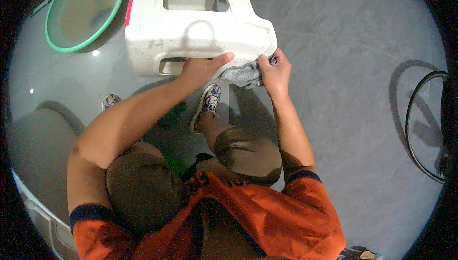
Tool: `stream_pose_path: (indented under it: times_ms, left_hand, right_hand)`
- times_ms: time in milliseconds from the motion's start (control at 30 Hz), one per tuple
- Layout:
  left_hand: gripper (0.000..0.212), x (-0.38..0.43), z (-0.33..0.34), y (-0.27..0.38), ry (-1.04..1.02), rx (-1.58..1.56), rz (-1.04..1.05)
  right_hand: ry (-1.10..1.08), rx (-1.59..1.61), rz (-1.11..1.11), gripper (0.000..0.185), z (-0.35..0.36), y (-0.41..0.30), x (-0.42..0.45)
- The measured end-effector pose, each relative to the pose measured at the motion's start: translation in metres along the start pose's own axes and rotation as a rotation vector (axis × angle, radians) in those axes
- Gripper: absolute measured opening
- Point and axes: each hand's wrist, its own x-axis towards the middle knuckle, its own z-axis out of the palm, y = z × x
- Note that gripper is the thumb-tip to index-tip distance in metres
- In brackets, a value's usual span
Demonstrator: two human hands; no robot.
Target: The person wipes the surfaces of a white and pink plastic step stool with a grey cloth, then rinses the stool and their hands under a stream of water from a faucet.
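Observation:
A white plastic stool [139,41] with cut-out sides and a red edge lies tipped sideways in front of me. Brown smudges mark its near side. My left hand [203,67] grips the stool by its lower opening, thumb on the outer face and fingers hidden inside. At the stool's right end, my right hand [277,72] pinches a crumpled grey cloth [243,74] against the rim. Part of the cloth hangs below the stool's edge, between my two hands.
A green-rimmed basin [120,6] of murky water stands on the grey tiled floor [350,81] at upper left. To the right is a thin black hoop [408,127], partly cut off. My patterned shoe [209,102] is below the stool. A pale, shiny edge [43,206] curves at lower left.

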Motion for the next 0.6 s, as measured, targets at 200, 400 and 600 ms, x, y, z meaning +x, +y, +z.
stream_pose_path:
  times_ms: [200,400,600]
  left_hand:
    - [0.052,-0.001,0.003,-0.009,0.018,0.047,0.08]
    - [0.052,-0.002,-0.001,-0.002,-0.042,-0.106,-0.009]
    - [0.048,-0.007,0.001,0.016,-0.061,0.012,-0.026]
  right_hand:
    - [0.003,0.131,-0.032,0.037,-0.01,0.02,0.001]
    - [-0.03,0.121,0.0,0.042,-0.002,0.017,0.007]
    - [0.22,0.198,-0.203,0.037,-0.03,0.007,0.002]
